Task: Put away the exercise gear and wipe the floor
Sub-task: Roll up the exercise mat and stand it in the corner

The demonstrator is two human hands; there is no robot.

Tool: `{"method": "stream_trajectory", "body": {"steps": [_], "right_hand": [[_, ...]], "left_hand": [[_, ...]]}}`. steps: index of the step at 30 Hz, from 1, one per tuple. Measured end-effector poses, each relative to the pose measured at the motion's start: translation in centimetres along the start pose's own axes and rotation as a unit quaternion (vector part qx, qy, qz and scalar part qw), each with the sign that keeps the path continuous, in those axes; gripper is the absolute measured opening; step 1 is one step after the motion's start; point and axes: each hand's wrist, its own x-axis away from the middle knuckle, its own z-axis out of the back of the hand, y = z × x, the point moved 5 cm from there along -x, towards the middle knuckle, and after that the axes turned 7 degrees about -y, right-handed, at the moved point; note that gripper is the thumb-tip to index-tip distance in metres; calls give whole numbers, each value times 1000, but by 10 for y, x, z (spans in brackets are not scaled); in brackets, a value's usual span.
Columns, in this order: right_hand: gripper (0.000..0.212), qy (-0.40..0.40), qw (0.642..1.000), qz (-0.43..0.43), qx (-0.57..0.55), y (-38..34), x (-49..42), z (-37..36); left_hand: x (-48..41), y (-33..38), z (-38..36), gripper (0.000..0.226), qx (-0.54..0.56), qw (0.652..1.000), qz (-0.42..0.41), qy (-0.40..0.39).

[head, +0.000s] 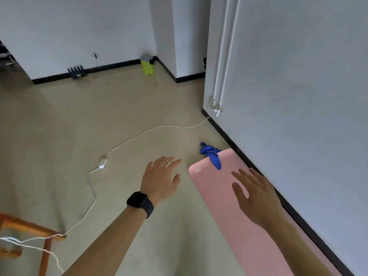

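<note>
A pink exercise mat (223, 206) lies flat on the beige floor (119, 116) along the right wall. A crumpled blue cloth (211, 154) lies at the mat's far end, partly on the mat and partly on the floor. My left hand (161, 178), with a black watch on the wrist and a ring, hovers over the floor just left of the mat, fingers spread and holding nothing. My right hand (256, 196) is stretched out above the mat with straight fingers, also holding nothing.
A white cable (139, 136) with an adapter (102, 163) snakes across the floor from the right wall to the lower left. A wooden stool (29, 232) stands at the lower left. A yellow-green bin (147, 65) and a black router (76, 72) sit by the far wall.
</note>
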Motion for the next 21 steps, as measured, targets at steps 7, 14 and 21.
{"method": "stream_trajectory", "body": {"steps": [7,14,21], "right_hand": [[50,-9,997,-77,0,29,-96,-42],[53,-37,985,-165,-14,97,-210,-98],[55,-89,967,-234,-47,134,-311,-138]], "left_hand": [[-144,-9,-22,51,-7,996,-59,-65],[-314,9,-63,50,-56,983,-120,-128],[-444,26,-97,48,-87,963,-155,-204]]}}
